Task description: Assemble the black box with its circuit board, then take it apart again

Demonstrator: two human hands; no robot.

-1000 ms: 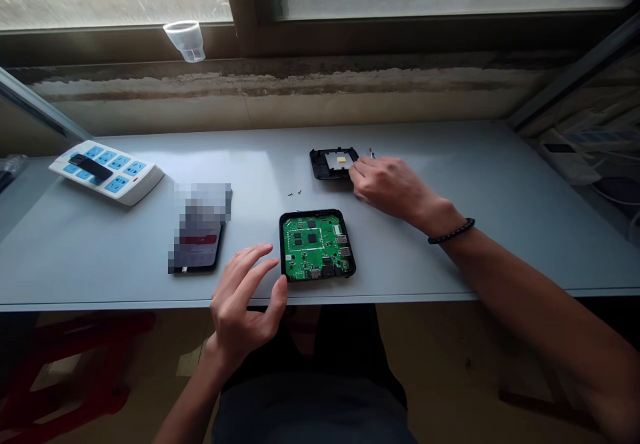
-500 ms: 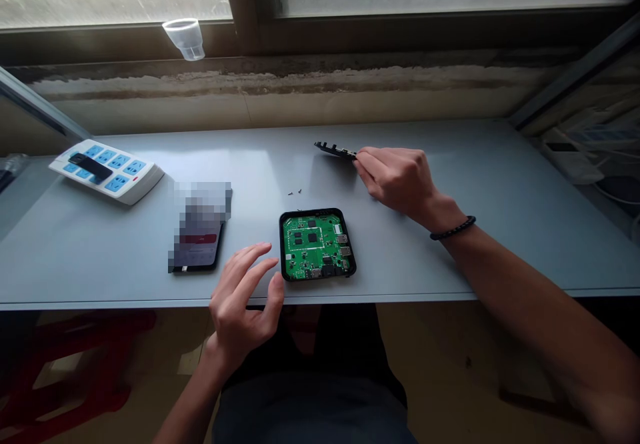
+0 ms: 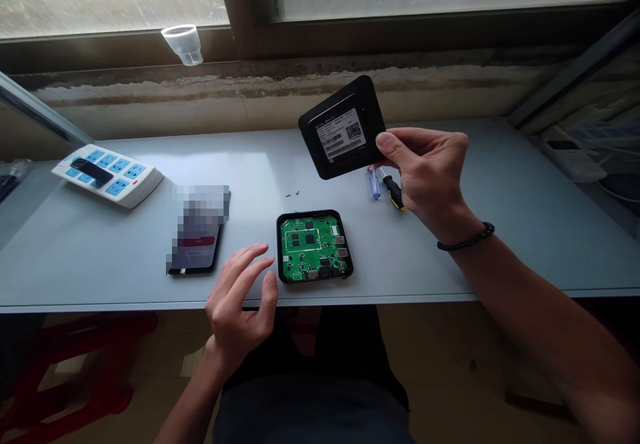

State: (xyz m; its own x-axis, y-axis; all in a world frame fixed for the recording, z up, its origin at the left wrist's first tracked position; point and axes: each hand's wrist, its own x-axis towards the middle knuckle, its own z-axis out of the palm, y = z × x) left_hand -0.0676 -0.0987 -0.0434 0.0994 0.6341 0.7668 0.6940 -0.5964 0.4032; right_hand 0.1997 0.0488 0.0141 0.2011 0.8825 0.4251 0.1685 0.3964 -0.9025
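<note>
Raised above the table, my right hand (image 3: 430, 164) pinches one corner of a black square device cover (image 3: 324, 121). Its outer face with a printed label (image 3: 340, 136) is turned toward me. My left hand (image 3: 243, 294) is open, thumb and fingers spread, just left of an open black box (image 3: 280, 247). Inside the box lies a green circuit board (image 3: 307, 241) with metal ports along its right and front sides. Two small screws (image 3: 293, 194) lie behind the box. Partly hidden under my right hand are a screwdriver with a black and yellow handle (image 3: 394, 193) and a clear-handled tool (image 3: 374, 185).
A smartphone (image 3: 197, 241), partly blurred out, lies left of my left hand. Farther left, a white power strip (image 3: 135, 194) carries a small black object (image 3: 92, 170). A clear plastic cup (image 3: 184, 44) is at the window ledge. The table's front edge (image 3: 425, 301) runs close to the box.
My right hand has lifted the cover and turned it from edge-on so the labelled face shows. The two tools beneath have come into view. My left hand has hardly moved.
</note>
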